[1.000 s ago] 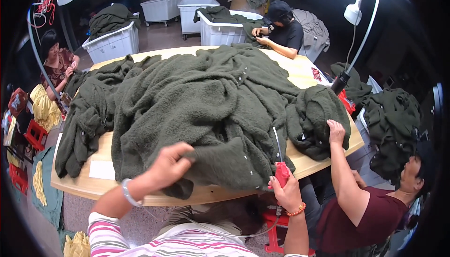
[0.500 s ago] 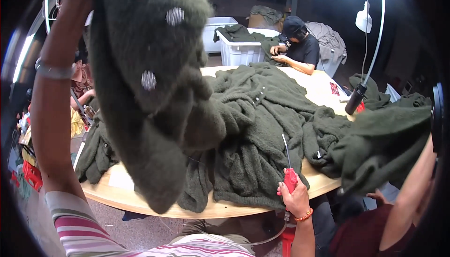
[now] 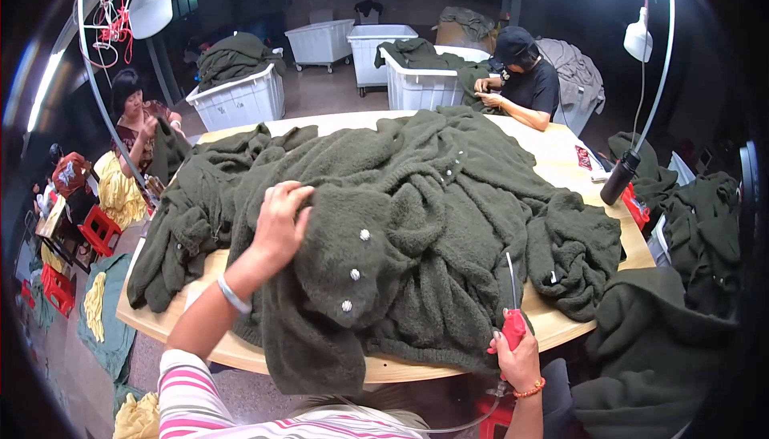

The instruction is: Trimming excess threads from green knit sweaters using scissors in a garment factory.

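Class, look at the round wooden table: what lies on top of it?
A heap of dark green fleece garments covers most of the wooden table; the left hand presses one. Only the table's edges show; anything beneath the heap is hidden.

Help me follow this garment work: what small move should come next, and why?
Probably the left hand should smooth the dark green fleece garment flat near its white buttons. The garment lies bunched and hangs over the table edge, while the right hand holds the red-handled tool off to the side, its tip not at the fabric.

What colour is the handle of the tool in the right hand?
Red, seen in the head view: tool in right hand.
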`<state>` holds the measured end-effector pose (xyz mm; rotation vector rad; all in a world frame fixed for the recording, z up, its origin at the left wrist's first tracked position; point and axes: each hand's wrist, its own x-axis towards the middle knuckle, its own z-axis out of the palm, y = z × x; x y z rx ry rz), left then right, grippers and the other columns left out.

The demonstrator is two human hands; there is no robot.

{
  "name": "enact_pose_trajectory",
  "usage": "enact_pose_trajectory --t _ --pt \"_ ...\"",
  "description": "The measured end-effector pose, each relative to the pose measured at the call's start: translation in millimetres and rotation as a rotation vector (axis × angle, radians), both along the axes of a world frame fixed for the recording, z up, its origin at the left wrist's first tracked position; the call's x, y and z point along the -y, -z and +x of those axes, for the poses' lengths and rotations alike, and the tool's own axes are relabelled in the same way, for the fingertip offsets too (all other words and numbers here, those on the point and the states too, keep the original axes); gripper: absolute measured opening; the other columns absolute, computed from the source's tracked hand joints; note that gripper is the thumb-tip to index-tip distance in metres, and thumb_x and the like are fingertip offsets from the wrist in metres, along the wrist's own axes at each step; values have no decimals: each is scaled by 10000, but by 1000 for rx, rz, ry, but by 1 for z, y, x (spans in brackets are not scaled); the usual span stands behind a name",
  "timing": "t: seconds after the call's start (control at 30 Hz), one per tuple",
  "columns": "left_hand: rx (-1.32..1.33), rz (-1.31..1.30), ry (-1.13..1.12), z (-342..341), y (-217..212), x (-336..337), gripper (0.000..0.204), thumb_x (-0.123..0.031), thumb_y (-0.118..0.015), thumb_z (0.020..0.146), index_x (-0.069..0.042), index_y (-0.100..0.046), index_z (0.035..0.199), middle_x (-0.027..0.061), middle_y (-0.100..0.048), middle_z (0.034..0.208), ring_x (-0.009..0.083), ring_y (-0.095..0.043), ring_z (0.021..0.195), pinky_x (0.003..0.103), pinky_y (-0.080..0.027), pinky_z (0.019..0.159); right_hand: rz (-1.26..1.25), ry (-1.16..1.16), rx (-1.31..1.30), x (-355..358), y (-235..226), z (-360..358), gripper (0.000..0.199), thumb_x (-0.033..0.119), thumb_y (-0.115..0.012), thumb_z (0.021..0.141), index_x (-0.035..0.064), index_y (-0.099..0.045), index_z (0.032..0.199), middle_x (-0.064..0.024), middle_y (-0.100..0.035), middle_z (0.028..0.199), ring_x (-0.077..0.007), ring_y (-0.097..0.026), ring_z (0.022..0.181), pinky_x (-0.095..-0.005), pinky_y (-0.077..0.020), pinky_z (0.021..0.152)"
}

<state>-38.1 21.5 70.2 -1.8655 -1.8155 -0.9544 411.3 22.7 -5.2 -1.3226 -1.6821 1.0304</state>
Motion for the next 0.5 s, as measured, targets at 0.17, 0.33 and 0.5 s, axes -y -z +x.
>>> enact_pose_trajectory --t 0.17,0.33,0.5 --pt "-264 109 312 88 -12 23 396 -158 -733 756 -54 -608 1118 138 -574 1104 290 -558 991 387 -457 837 60 -85 85 -1 0 -26 401 68 -629 882 -11 -539 1264 -111 -680 791 -190 -689 709 -313 -539 668" --pt "-315 -300 402 108 21 17 461 -265 -757 744 -79 -596 1133 99 -560 1059 262 -554 893 381 -464 776 93 -161 153 11 0 -51 423 159 -678 862 19 -549 1239 -199 -690 870 -362 -690 807 -408 -539 712" --pt "112 -271 380 73 71 -5 224 -107 -751 749 -73 -645 943 97 -553 871 300 -592 755 384 -496 644 189 -269 275 34 -19 -66 426 128 -686 843 14 -561 1234 -207 -679 883 -362 -690 821 -375 -538 711"
